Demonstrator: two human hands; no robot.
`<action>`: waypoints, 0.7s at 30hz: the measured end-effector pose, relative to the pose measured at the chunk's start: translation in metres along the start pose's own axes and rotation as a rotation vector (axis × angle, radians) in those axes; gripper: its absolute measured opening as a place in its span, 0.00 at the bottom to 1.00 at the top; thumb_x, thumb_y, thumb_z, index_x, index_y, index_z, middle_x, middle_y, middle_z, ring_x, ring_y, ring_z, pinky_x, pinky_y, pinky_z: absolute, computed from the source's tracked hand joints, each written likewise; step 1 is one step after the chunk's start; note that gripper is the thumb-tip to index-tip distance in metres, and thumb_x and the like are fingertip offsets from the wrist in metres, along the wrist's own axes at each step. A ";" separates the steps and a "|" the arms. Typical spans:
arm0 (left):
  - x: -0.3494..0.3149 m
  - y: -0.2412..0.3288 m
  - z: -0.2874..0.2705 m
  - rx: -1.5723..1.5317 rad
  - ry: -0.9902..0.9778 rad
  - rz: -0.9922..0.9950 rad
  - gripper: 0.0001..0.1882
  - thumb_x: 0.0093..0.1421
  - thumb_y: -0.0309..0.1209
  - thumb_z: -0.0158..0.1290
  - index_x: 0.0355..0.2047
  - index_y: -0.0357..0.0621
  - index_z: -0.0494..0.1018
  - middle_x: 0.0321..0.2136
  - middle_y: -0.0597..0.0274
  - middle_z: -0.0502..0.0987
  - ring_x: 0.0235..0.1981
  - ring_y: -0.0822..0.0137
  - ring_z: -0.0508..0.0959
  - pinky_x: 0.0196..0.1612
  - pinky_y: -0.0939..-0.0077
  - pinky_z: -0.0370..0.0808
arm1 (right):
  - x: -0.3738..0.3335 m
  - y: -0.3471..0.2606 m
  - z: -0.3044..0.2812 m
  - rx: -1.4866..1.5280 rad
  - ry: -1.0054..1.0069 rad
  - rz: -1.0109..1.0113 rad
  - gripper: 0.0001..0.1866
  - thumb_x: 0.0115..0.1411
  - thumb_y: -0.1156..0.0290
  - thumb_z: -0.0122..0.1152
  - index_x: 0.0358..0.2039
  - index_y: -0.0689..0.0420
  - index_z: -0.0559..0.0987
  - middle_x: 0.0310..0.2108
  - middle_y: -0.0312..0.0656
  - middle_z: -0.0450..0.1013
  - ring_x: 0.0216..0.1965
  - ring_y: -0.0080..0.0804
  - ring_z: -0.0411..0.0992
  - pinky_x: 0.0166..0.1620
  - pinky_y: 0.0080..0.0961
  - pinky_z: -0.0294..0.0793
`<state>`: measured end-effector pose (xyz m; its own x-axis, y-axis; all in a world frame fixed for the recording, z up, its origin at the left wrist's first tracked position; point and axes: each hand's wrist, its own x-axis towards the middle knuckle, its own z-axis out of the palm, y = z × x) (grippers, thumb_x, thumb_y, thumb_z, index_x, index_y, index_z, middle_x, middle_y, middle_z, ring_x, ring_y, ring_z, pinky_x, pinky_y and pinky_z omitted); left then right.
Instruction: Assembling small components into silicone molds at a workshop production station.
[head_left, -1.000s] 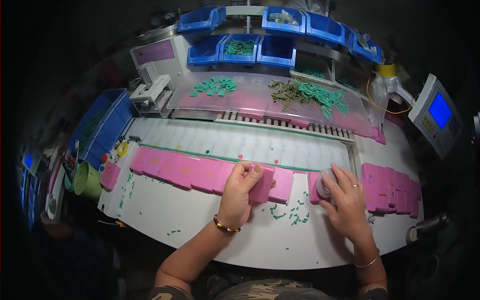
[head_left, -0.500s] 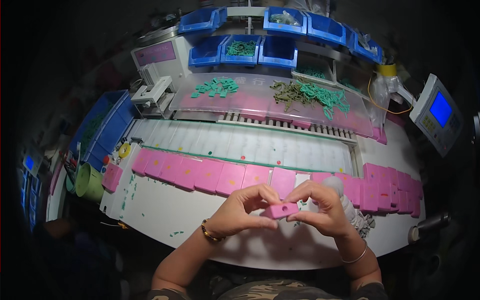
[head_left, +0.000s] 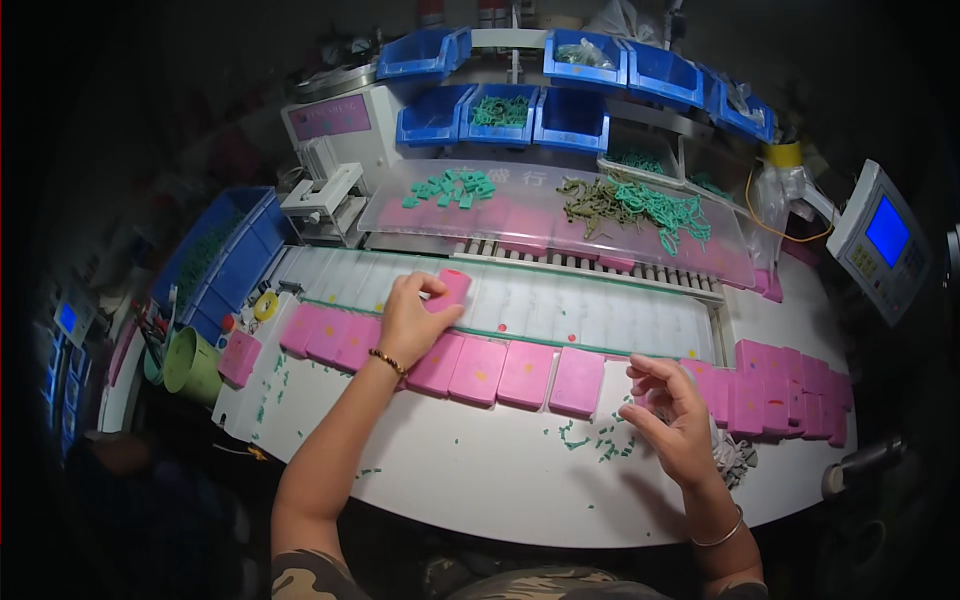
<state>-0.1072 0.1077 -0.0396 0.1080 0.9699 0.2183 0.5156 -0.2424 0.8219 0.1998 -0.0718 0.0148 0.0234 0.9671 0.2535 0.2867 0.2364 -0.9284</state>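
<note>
Smooth wht tabletop [head_left: 480, 490] has curved near edge & open room in front of blocks. Long glossy wht panel, green-edged [head_left: 590, 315], runs across. Row of matte pink rect. blocks [head_left: 478, 370] lies along its near side, w/ bare gap before R hand [head_left: 683, 420]: fingers curled, thumb apart. L hand [head_left: 412, 325] is clamped on flat-faced pink block [head_left: 454, 290], reddish at upper end, over panel; contact unclear. Tiny green bits [head_left: 608, 448] lie scattered nr R hand.

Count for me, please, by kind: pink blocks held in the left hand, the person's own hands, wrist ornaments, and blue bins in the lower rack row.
Held pink block: 1
Hands: 2
Wrist ornaments: 2
Lower-row blue bins: 3
Total: 8
</note>
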 end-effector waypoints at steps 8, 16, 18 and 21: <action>0.042 0.000 0.010 0.666 0.218 0.148 0.20 0.50 0.41 0.63 0.38 0.43 0.73 0.43 0.50 0.70 0.49 0.51 0.69 0.54 0.55 0.63 | -0.007 -0.001 0.002 -0.140 0.028 -0.080 0.24 0.51 0.78 0.68 0.50 0.59 0.76 0.45 0.41 0.71 0.38 0.25 0.70 0.37 0.19 0.67; 0.111 -0.013 0.039 0.901 -0.071 -0.002 0.24 0.63 0.50 0.45 0.50 0.48 0.72 0.51 0.51 0.71 0.56 0.53 0.68 0.60 0.46 0.55 | 0.002 0.002 0.019 -0.149 0.008 -0.172 0.22 0.52 0.78 0.67 0.49 0.55 0.78 0.44 0.41 0.72 0.36 0.25 0.72 0.34 0.19 0.68; 0.123 -0.015 0.046 0.963 -0.074 -0.002 0.24 0.64 0.50 0.43 0.51 0.48 0.72 0.53 0.52 0.71 0.57 0.53 0.68 0.61 0.46 0.55 | 0.001 0.004 0.019 -0.137 0.019 -0.173 0.21 0.51 0.79 0.67 0.48 0.56 0.78 0.43 0.41 0.72 0.36 0.24 0.71 0.34 0.18 0.68; 0.130 -0.005 0.055 0.967 -0.083 0.075 0.25 0.64 0.50 0.42 0.50 0.45 0.71 0.54 0.49 0.70 0.56 0.51 0.69 0.59 0.47 0.58 | 0.000 0.007 0.016 -0.121 0.038 -0.174 0.21 0.51 0.80 0.67 0.47 0.57 0.78 0.43 0.41 0.72 0.36 0.23 0.70 0.35 0.17 0.67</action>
<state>-0.0491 0.2362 -0.0438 0.2095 0.9604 0.1839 0.9765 -0.2153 0.0119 0.1868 -0.0684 0.0045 -0.0011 0.9078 0.4194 0.4024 0.3844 -0.8309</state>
